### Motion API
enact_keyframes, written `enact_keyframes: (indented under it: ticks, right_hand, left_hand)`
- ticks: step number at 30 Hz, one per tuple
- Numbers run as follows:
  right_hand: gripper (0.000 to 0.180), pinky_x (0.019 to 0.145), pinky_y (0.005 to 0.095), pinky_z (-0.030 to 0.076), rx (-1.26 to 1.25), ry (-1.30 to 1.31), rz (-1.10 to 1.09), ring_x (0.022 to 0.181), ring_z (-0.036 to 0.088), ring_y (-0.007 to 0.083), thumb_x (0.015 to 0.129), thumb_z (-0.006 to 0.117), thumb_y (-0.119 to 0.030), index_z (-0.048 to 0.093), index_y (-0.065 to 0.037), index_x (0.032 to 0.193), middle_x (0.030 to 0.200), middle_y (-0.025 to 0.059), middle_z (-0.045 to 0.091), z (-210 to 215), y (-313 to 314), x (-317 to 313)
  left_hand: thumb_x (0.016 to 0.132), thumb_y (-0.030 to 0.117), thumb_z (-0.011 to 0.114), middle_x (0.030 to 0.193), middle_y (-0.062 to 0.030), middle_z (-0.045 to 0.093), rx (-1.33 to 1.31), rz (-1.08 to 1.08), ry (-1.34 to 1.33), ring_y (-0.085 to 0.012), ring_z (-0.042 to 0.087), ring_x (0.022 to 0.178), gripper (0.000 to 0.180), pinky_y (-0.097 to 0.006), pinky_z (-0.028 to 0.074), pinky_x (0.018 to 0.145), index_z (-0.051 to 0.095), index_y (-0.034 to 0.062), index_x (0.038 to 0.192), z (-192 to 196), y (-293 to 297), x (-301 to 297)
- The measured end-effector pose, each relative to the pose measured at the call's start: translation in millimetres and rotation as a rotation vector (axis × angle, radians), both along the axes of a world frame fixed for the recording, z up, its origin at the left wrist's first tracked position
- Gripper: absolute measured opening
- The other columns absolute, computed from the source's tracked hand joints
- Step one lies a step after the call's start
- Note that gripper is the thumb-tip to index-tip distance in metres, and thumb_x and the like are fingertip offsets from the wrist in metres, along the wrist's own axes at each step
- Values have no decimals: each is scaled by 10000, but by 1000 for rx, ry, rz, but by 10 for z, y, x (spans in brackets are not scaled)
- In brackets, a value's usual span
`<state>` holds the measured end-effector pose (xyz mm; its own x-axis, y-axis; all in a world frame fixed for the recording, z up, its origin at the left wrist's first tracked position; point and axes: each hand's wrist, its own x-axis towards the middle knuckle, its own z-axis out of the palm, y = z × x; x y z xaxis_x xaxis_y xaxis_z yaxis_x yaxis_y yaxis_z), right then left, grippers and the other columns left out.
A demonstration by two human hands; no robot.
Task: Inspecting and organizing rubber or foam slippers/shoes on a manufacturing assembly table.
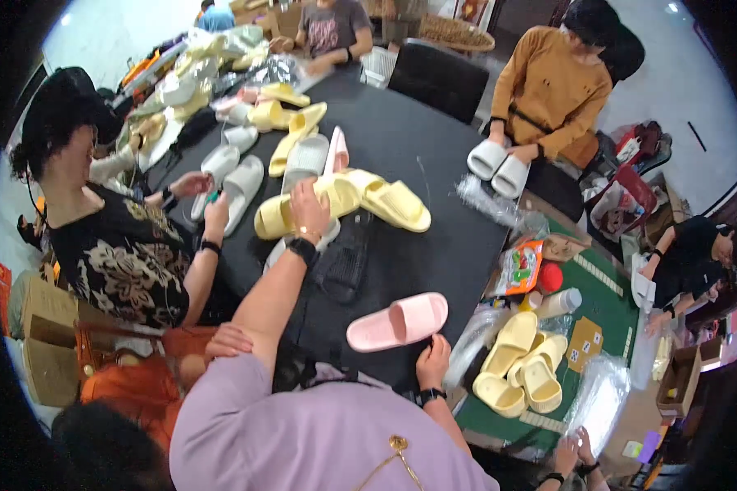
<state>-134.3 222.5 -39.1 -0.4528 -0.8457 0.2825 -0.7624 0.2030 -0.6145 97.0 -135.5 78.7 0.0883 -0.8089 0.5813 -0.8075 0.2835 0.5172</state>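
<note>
My left hand [309, 208] reaches across the table with its fingers closed over a yellow slide slipper [273, 218]. More yellow slippers [395, 204] lie against it on the right, and grey slippers [306, 155] lie beyond. Just below them rests a black mesh slipper [341, 266]. Close to me is a single pink slipper [397, 322], its opening toward the left. My right hand [433, 361] is beside its lower right edge, fingers loosely bent and fingertips near or touching the sole. Contact there is hard to make out.
Another person's hand [229, 340] rests by my left upper arm. To the left, a person handles grey slippers [241, 190]; across, another holds white slippers [499, 166]. A green table [487, 413] at right bears yellow slippers [519, 368], bottles and plastic bags [599, 393].
</note>
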Motion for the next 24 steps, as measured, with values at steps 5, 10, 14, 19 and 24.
enact_keyframes:
  ticks: [5, 10, 14, 19, 24]
  right_hand:
    - [348, 896, 422, 413, -27, 18, 14, 1026, 498, 363, 756, 514, 0, 524, 7, 1104, 1095, 182, 527, 38, 25, 20]
    - [344, 885, 426, 416, -43, 52, -2, 1016, 499, 359, 753, 521, -9, 516, 2, 1097, 1082, 180, 531, 88, -60, 56]
    - [330, 882, 424, 414, -33, 19, -16, 999, 500, 361, 747, 553, -42, 519, -3, 1073, 1064, 179, 542, 70, -51, 35]
    - [313, 905, 415, 409, 4, -16, -45, 1016, 500, 353, 761, 577, -107, 528, -16, 1056, 1078, 170, 547, 181, -14, 10]
    - [320, 881, 411, 430, 51, -69, -17, 1025, 506, 329, 798, 571, -157, 505, -41, 1088, 1100, 145, 543, 204, 0, 7]
  left_hand:
    - [742, 211, 652, 1063, -140, 560, 27, -78, -78, -331, 511, 1017, 372, -416, 403, 890, 550, 54, 1063, 133, -138, 17]
    - [760, 271, 637, 1014, -135, 593, 140, -30, -156, -314, 538, 1005, 353, -417, 419, 870, 583, 59, 1036, 176, -581, 157]
    - [764, 430, 603, 947, -158, 641, 427, 36, -300, -334, 601, 925, 395, -448, 462, 800, 647, 67, 913, 112, -949, 6]
    - [743, 605, 571, 1046, -220, 622, 743, 41, -200, -363, 598, 992, 634, -451, 464, 828, 645, 28, 995, 170, -1113, -162]
    - [623, 548, 704, 993, -265, 622, 714, 30, -318, -386, 603, 966, 685, -442, 473, 800, 651, -48, 955, -118, -1278, -4]
